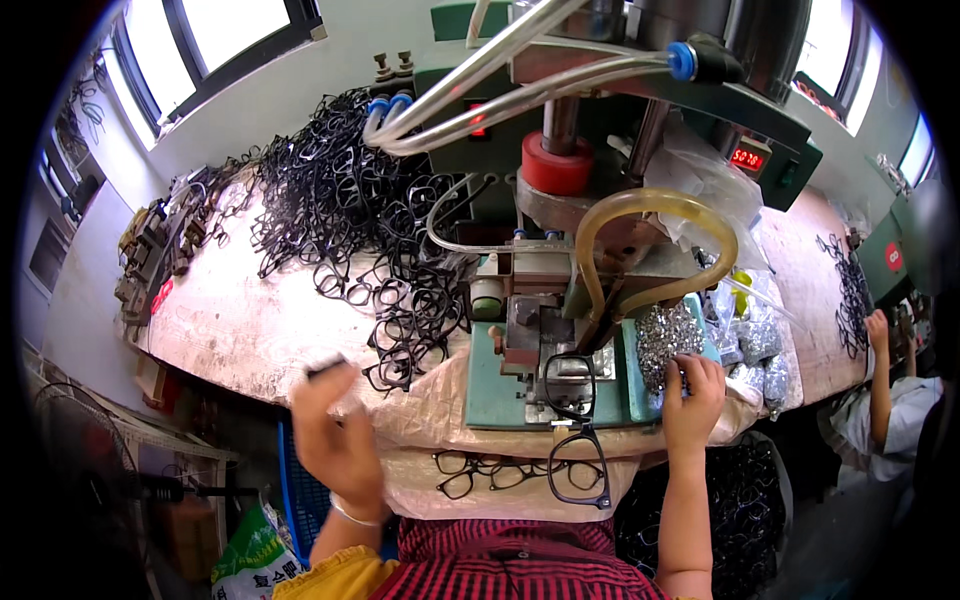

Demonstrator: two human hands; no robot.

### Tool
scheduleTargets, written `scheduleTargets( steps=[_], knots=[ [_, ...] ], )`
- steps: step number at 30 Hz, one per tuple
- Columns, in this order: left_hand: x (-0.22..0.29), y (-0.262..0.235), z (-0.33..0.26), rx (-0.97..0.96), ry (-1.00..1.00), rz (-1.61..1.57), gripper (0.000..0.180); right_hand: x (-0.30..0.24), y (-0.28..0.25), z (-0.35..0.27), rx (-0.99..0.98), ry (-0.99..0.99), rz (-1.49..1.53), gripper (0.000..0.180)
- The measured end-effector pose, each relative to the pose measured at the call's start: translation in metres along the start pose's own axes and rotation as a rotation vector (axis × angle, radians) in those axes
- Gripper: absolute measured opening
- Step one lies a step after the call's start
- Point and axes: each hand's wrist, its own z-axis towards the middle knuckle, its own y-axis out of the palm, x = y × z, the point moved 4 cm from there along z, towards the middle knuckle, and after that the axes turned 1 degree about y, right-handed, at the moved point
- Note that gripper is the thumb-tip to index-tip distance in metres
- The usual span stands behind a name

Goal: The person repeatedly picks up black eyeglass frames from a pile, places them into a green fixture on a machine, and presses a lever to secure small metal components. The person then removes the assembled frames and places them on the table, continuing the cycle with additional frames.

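Left hand (335, 435) raised (blurred), right hand (692, 395) forward

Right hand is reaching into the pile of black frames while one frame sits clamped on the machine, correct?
Not quite. In the head view the right hand reaches into the tray of small silvery metal parts, not the pile of black frames. One black frame does sit on the machine.

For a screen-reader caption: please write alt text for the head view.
A person at a workbench reaches the right hand into a tray of small silver parts beside a press holding a black glasses frame. The blurred left hand holds a dark piece, near a pile of frames.
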Motion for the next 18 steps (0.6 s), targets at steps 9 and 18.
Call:
scheduleTargets(
  steps=[9, 18],
  knots=[
    [-0.158, 0.058, 0.025, -1.054, 0.080, 0.340, 0.025, -0.014, 0.015, 0.026, 0.010, 0.088, 0.400, 0.009],
    [-0.165, 0.081, 0.036, -0.705, -0.679, -0.303, 0.031, 0.036, -0.001, -0.015, 0.038, 0.393, 0.502, 0.009]
  ],
)
